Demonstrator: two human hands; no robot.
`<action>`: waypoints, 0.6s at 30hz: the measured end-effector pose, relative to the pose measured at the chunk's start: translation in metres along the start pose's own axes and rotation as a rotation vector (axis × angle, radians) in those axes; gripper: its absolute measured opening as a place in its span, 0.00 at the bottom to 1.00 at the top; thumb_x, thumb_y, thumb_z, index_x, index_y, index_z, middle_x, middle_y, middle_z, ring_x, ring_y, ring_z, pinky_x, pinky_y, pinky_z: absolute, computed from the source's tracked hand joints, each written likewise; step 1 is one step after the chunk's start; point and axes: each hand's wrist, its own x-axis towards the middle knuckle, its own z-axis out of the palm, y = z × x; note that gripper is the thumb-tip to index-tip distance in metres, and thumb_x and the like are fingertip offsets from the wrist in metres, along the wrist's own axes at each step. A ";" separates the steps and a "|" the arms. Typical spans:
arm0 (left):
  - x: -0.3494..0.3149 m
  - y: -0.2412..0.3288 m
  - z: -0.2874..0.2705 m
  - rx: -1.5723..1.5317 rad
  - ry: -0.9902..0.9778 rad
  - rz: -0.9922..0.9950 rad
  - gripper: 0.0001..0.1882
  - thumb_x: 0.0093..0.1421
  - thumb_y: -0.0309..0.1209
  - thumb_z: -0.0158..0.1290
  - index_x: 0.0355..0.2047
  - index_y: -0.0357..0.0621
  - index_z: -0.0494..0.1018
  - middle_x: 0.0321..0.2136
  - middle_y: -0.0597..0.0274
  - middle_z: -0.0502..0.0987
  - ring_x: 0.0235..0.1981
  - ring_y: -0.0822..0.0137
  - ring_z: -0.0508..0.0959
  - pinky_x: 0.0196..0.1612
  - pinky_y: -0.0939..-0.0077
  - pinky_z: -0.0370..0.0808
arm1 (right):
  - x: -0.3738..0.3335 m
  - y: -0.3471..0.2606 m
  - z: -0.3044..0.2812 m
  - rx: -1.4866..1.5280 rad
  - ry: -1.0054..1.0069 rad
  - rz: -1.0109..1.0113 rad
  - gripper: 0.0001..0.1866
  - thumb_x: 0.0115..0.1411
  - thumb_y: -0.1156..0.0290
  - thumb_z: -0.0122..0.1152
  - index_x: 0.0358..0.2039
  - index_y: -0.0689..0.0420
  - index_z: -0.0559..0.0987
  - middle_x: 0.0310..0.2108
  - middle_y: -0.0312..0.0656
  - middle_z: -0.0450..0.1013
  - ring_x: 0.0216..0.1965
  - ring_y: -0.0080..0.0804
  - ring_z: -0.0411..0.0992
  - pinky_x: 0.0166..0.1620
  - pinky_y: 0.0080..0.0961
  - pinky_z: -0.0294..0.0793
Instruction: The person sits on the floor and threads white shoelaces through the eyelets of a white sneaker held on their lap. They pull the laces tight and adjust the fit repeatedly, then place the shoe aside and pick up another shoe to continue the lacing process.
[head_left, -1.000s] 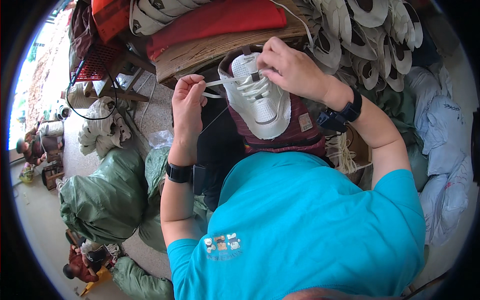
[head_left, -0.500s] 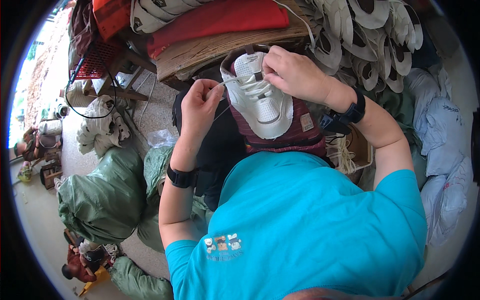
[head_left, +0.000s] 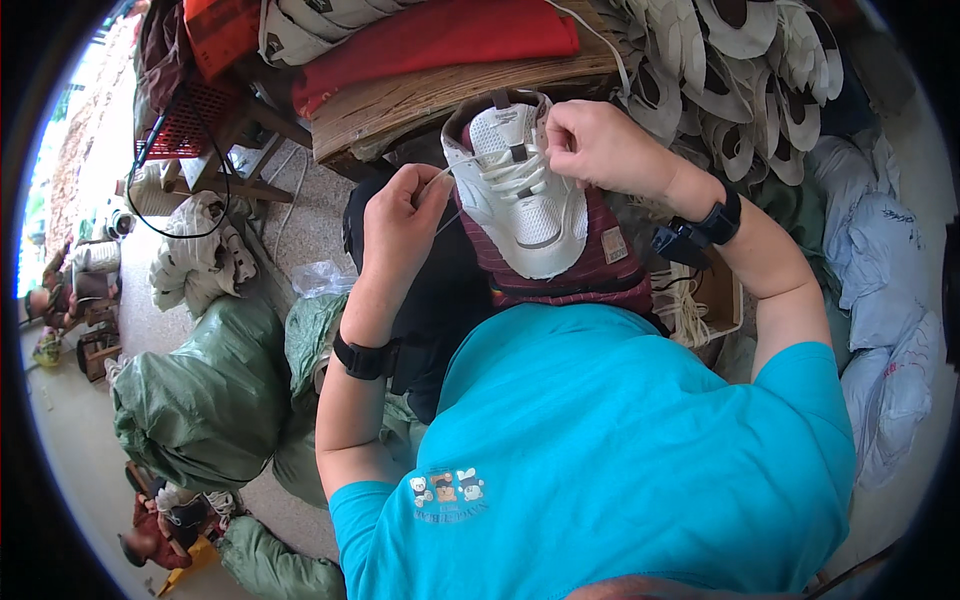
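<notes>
A white shoe upper (head_left: 540, 228) with a mesh tongue lies across my lap, its rounded toe toward me. Beneath it is a maroon striped cloth (head_left: 600, 265). White shoelace (head_left: 515, 182) crosses the middle of the upper in several rows. Left of the upper, my left hand (head_left: 398, 220) is closed in a pinch on a lace end, and a thin loose length hangs beside it. My right hand (head_left: 612, 148) is closed at the upper's right eyelet edge; its fingertips are pressed together there, and what they hold is hidden.
A wooden bench (head_left: 450, 100) with red cloth (head_left: 440, 48) stands just beyond the upper. Many shoe uppers (head_left: 690, 80) hang at the far right. A box of laces (head_left: 690, 315) sits by my right side. Green sacks (head_left: 205, 385) lie left; white sacks (head_left: 885, 260) right.
My right hand has moved from over the tongue to the upper's right edge. The lace stretched across the tongue now lies lower, among the rows. My left hand stays at the left side.
</notes>
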 end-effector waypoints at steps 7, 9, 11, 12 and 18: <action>-0.002 0.004 -0.002 0.048 -0.050 0.035 0.09 0.65 0.33 0.58 0.37 0.38 0.78 0.19 0.73 0.70 0.20 0.81 0.66 0.24 0.83 0.64 | -0.006 -0.013 0.000 0.103 -0.079 0.173 0.10 0.59 0.69 0.60 0.32 0.63 0.73 0.24 0.43 0.73 0.20 0.27 0.75 0.24 0.26 0.73; -0.002 0.012 0.000 0.045 -0.042 0.046 0.11 0.64 0.34 0.58 0.33 0.37 0.78 0.18 0.66 0.71 0.20 0.76 0.68 0.24 0.78 0.66 | -0.005 -0.008 0.003 0.059 -0.142 0.169 0.09 0.62 0.69 0.59 0.33 0.62 0.73 0.25 0.38 0.73 0.20 0.20 0.72 0.22 0.20 0.71; 0.000 0.011 0.000 0.053 -0.050 0.089 0.14 0.64 0.36 0.58 0.30 0.36 0.78 0.17 0.61 0.73 0.19 0.72 0.70 0.25 0.73 0.68 | -0.005 -0.004 0.004 0.015 -0.090 0.085 0.10 0.64 0.67 0.58 0.34 0.62 0.74 0.24 0.36 0.73 0.20 0.20 0.71 0.23 0.19 0.71; 0.001 0.007 -0.001 0.064 -0.061 0.127 0.16 0.64 0.38 0.58 0.28 0.36 0.77 0.18 0.60 0.73 0.19 0.69 0.71 0.25 0.72 0.68 | -0.004 -0.003 0.004 -0.007 -0.066 0.042 0.11 0.65 0.66 0.57 0.34 0.62 0.75 0.24 0.35 0.73 0.20 0.19 0.71 0.23 0.18 0.70; -0.002 0.010 -0.001 0.158 -0.258 0.039 0.18 0.67 0.39 0.55 0.26 0.35 0.77 0.16 0.64 0.69 0.19 0.77 0.66 0.23 0.76 0.65 | -0.001 -0.005 -0.012 0.665 -0.443 0.263 0.11 0.68 0.68 0.54 0.45 0.59 0.80 0.21 0.29 0.72 0.18 0.12 0.65 0.22 0.13 0.65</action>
